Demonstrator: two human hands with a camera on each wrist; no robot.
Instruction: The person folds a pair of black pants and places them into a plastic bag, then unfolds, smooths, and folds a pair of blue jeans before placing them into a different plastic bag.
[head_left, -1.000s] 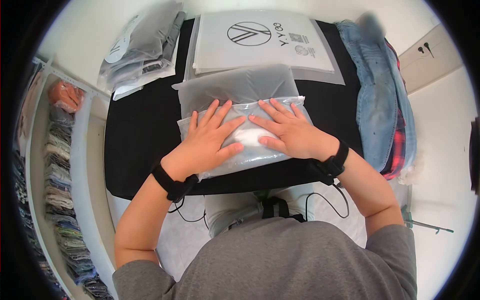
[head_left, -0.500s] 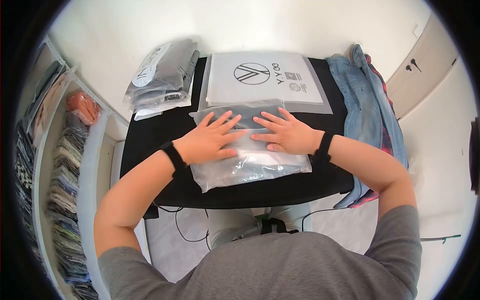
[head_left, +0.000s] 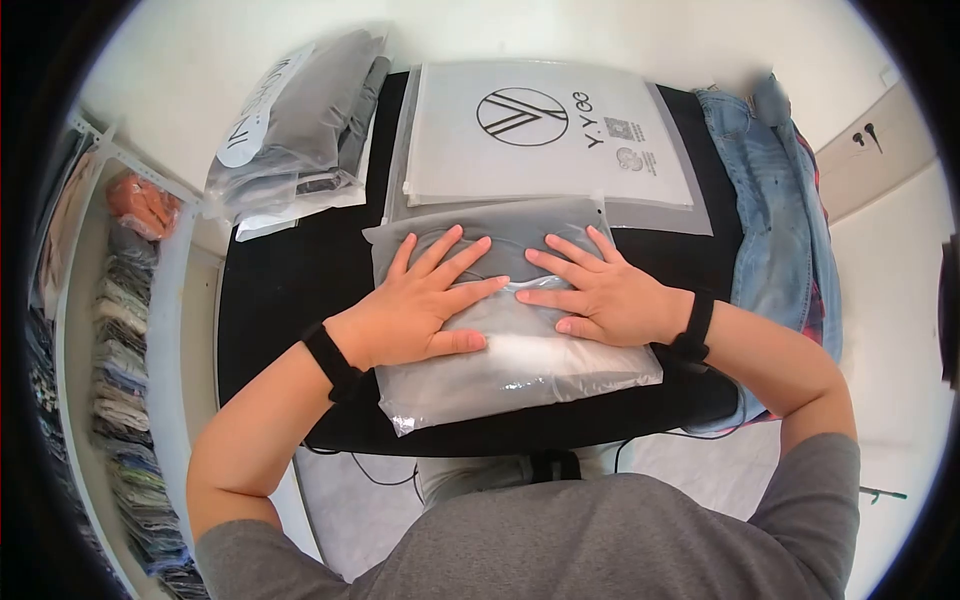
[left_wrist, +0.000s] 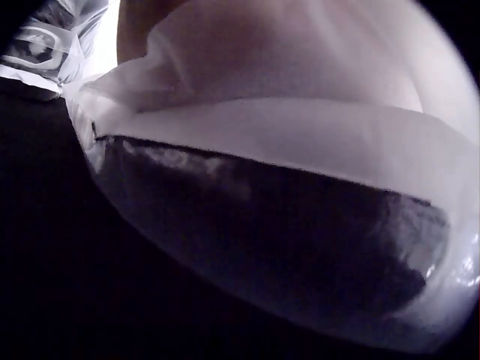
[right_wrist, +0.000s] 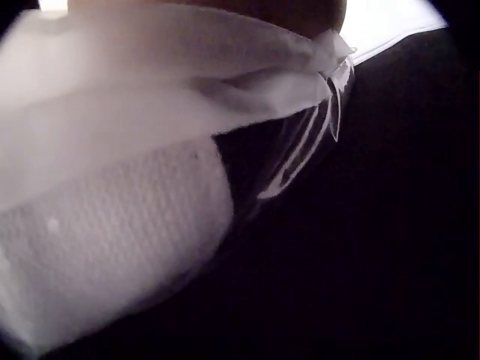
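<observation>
A translucent plastic bag with something pale inside lies near the front edge of the black-covered table. Its upper part looks grey in the head view. My left hand rests flat on the bag's left half, fingers spread. On the right half my right hand rests the same way, the two index fingertips close together. Close up, the left wrist view shows the bag's clear film under a frosted band; the right wrist view shows a white textured item inside it.
Behind the bag lie flat frosted bags with a printed logo. Packed grey garments stand at the back left, folded jeans at the right. A shelf of stacked clothes is on the far left.
Both hands have shifted from the bag's zip strip up towards its back part, fingers still spread. The bag lies flatter, its front part more exposed. The head view has also shifted.
</observation>
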